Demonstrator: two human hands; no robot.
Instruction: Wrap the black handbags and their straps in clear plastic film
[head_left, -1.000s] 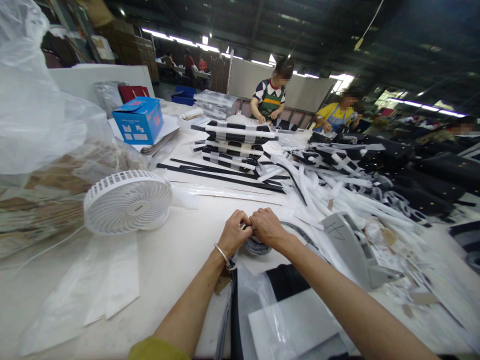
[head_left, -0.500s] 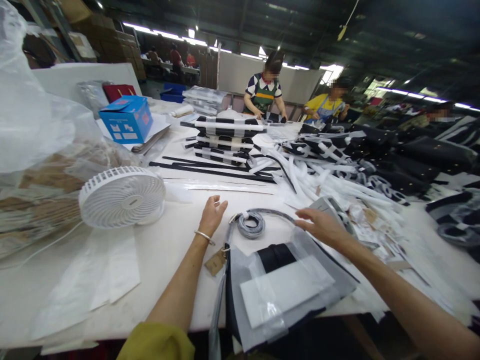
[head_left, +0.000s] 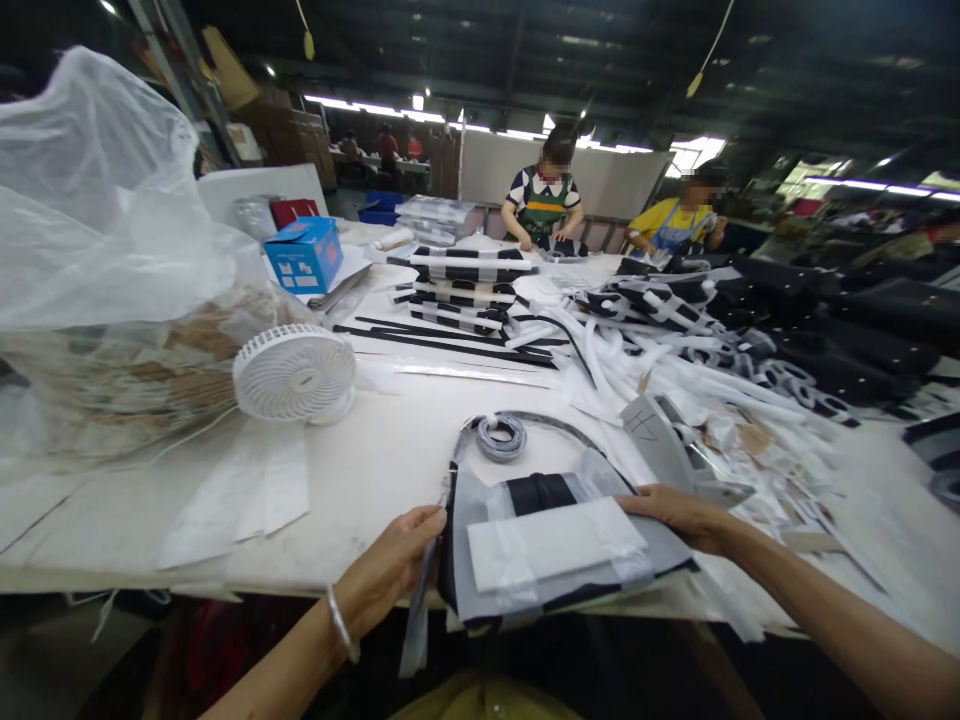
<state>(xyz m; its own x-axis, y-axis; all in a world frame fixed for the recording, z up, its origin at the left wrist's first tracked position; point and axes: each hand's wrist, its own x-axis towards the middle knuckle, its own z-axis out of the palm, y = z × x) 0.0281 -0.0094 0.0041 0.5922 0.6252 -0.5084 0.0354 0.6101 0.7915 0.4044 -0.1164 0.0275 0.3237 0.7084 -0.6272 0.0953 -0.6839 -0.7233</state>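
Note:
A black handbag lies at the table's front edge, largely covered by translucent wrapping sheet and a taped white foam pad. My left hand is closed at the bag's left side, its fingertips partly hidden near a wrapped strap end that hangs over the edge. On the opposite side, my right hand pinches the bag's upper right edge, thumb on top. Above the bag its shoulder strap arches across the table, and a coiled, wrapped cord-like strap rests inside that arch.
A white fan stands at left beside a large clear plastic bag and a blue box. Wrapped bags are stacked ahead. White tubes, black bags and a tape dispenser crowd the right. Two co-workers sit or stand across.
Both hands have come down from above the bag's strap onto its two sides. The bag lies slightly differently, and the camera view has shifted. The tag at the left is now out of sight.

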